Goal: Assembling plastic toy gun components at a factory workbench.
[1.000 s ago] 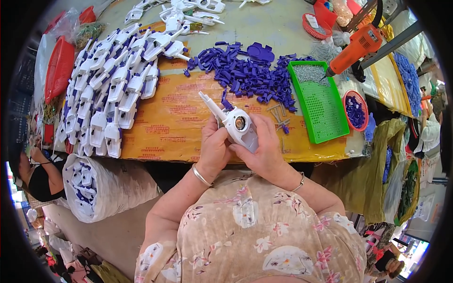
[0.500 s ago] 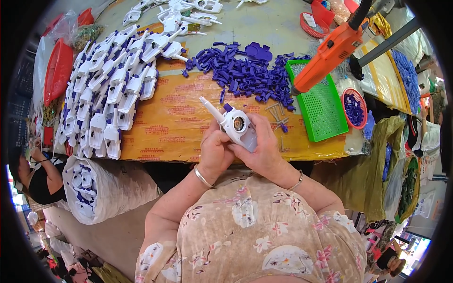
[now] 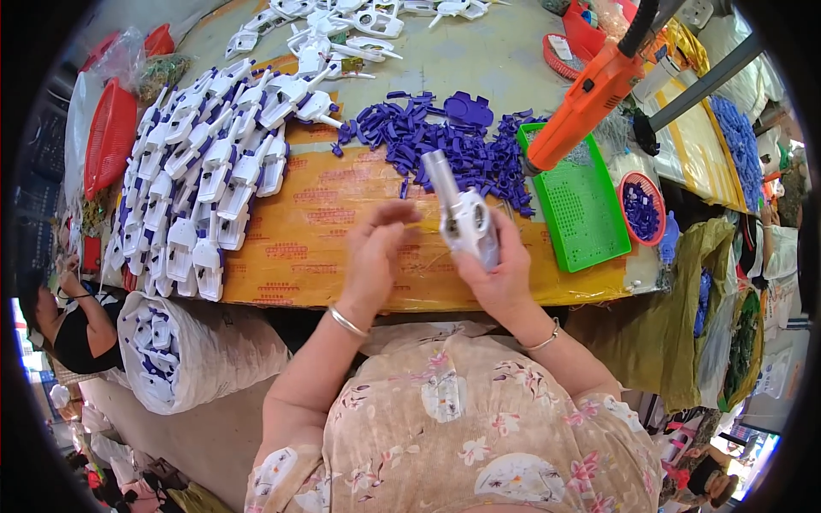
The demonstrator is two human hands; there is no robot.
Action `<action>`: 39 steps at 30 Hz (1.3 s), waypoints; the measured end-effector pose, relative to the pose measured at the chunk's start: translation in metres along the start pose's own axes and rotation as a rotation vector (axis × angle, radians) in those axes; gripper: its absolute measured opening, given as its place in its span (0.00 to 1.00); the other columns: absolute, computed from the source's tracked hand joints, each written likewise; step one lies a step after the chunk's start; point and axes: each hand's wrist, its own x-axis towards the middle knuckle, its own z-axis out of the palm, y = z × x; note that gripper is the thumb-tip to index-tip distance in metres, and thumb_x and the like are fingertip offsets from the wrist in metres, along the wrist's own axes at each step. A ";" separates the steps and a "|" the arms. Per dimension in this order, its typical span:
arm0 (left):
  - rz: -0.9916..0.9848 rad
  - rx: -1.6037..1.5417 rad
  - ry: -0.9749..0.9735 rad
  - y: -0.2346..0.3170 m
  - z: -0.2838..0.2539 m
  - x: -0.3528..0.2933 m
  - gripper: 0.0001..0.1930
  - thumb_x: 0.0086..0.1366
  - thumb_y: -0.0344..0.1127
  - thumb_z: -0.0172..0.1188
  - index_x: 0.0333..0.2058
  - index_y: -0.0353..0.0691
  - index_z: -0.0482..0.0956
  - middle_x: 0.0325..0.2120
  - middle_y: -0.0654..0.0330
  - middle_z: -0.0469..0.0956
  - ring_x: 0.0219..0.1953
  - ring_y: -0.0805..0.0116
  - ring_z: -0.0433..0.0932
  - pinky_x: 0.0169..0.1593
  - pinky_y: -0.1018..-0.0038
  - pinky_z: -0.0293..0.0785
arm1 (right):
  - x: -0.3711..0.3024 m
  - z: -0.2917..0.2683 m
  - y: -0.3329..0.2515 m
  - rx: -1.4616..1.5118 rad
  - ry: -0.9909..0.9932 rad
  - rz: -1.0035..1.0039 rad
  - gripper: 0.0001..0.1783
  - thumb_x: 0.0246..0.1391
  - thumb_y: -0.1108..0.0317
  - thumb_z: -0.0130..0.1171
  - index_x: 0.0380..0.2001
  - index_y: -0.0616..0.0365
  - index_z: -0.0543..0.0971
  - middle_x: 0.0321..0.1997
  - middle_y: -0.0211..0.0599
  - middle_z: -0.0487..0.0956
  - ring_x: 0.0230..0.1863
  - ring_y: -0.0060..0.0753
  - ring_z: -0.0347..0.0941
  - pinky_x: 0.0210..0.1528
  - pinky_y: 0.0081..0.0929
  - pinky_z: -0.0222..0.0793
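My right hand (image 3: 502,269) is closed round the lower part of a white plastic toy gun (image 3: 466,214), its barrel tilted up and to the left. Just left of it, my left hand (image 3: 374,261) is off the toy, with fingers apart and a little blurred. Beyond the toy lies a heap of small purple plastic parts (image 3: 453,145). A big pile of white toy guns with purple parts (image 3: 205,162) covers the table's left side.
An orange electric screwdriver (image 3: 581,107) hangs at the right over a green tray (image 3: 590,218). Beside the tray stands a red basket (image 3: 642,208) of purple parts. More white toy pieces (image 3: 342,34) lie at the back. A filled white sack (image 3: 214,346) is at lower left, near another person (image 3: 81,321).
My left hand has let go of the toy gun and moved left. My right hand has shifted slightly right with it, turning the barrel more upright and away from me.
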 end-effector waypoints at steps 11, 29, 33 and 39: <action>0.555 1.545 -0.029 0.003 -0.005 0.066 0.05 0.51 0.25 0.56 0.28 0.32 0.72 0.30 0.47 0.73 0.32 0.50 0.73 0.35 0.64 0.71 | 0.002 -0.008 0.010 0.220 0.012 0.059 0.32 0.47 0.71 0.62 0.55 0.68 0.62 0.48 0.41 0.73 0.48 0.27 0.69 0.52 0.23 0.65; 0.215 0.370 -0.288 0.016 -0.003 -0.016 0.12 0.56 0.16 0.52 0.39 0.31 0.75 0.31 0.62 0.72 0.33 0.77 0.75 0.38 0.81 0.73 | 0.000 -0.004 0.003 0.216 -0.076 0.068 0.33 0.45 0.71 0.63 0.54 0.67 0.63 0.49 0.42 0.73 0.49 0.28 0.70 0.52 0.25 0.65; 0.178 0.336 -0.171 0.017 0.013 -0.019 0.13 0.55 0.16 0.50 0.40 0.30 0.75 0.31 0.60 0.73 0.35 0.71 0.77 0.43 0.74 0.75 | 0.001 -0.005 0.000 0.153 -0.107 0.076 0.34 0.44 0.74 0.63 0.55 0.67 0.61 0.51 0.43 0.71 0.52 0.30 0.68 0.54 0.26 0.63; 0.294 0.284 -0.098 0.011 0.018 -0.024 0.14 0.55 0.15 0.52 0.41 0.30 0.75 0.34 0.59 0.75 0.36 0.74 0.76 0.43 0.77 0.74 | -0.002 -0.004 0.001 0.006 -0.089 0.041 0.37 0.40 0.71 0.67 0.54 0.65 0.63 0.49 0.47 0.73 0.50 0.36 0.71 0.52 0.30 0.66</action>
